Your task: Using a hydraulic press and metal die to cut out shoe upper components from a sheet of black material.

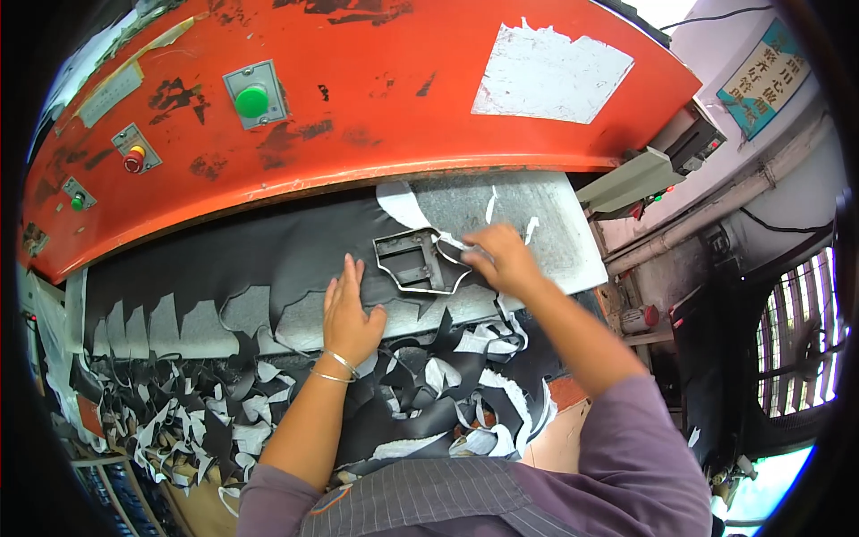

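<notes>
orange machine front (358,107), faded label (112,94), left hand (352,313) flat on black sheet (224,251), thumb apart, metal frame (429,262) on sheet between hands, right hand (506,259) curled at frame's right end, unclear whether clamped, torn paper (550,73), sign (763,79) with written characters

Right hand (508,261) blurred, orange machine (385,98) cut off at top, striped apron (412,492) cropped below

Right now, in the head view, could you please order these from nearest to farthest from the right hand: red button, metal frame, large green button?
1. Metal frame: just left of the right hand.
2. Large green button: up and left, on the orange panel.
3. Red button: farthest left, same panel.
</notes>
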Demonstrator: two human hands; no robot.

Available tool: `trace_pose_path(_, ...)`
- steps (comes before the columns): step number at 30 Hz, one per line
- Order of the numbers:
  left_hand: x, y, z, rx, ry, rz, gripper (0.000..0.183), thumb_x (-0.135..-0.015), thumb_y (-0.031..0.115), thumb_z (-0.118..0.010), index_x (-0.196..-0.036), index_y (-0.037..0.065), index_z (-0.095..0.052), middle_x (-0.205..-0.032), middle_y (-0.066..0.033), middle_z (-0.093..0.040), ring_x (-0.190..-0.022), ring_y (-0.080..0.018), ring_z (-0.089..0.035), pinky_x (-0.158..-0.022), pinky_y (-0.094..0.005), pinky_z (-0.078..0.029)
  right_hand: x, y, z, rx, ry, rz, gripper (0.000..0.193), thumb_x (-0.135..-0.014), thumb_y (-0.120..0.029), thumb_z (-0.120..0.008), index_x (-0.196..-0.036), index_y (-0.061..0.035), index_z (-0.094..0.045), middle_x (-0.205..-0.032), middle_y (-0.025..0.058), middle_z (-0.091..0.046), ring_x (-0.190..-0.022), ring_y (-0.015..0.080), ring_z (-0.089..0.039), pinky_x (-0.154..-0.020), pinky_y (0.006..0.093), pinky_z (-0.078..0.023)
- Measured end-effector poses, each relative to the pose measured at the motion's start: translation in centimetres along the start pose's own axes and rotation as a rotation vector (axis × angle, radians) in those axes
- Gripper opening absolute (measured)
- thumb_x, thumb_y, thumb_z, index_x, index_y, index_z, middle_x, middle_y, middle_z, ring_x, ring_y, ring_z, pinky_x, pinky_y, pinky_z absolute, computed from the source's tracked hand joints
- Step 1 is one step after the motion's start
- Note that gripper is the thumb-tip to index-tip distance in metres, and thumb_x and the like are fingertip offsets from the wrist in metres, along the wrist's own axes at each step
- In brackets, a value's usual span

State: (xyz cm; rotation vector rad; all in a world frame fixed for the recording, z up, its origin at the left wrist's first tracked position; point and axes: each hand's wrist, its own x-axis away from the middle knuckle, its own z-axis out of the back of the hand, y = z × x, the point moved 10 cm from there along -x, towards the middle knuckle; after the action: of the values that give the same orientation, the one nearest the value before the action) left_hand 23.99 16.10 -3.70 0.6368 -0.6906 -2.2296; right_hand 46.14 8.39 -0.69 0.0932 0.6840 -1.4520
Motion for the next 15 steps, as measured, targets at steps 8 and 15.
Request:
trace_pose_path(8,-4.9,1.2,0.6,-0.074,-0.088,0.015,0.097,-0.062,0.032,-0.082,-0.140,0.000,-0.033,-0.132,-0.0211,-0.049,-0.126,-0.0338,-0.042,-0.106,-0.0421,-0.027,0.8,0.4,-1.1,-0.155,0.003,-0.128,0.033,-0.078,-0.017,-0.070,-0.110,-0.0095,-0.067,-0.094,0.0106,-0.066,-0.097,0.0296,-0.057,-0.089,0.0406,-0.040)
trace_pose_path(15,-2.1,0.8,2.2,-0.117,0.141,-0.035,0.069,-0.062,0.025,-0.084,-0.120,0.002,-0.053,-0.114,-0.0166,-0.058,-0.109,-0.0340,-0.052,-0.094,-0.0414,-0.040,0.1,1.0,-3.3,-0.300,0.006,-0.300,0.052,-0.079,-0.014,-0.069,-0.129,-0.0134,-0.054,-0.113,0.0164,-0.058,-0.108,0.0345,-0.051,-0.096,0.0415,-0.038)
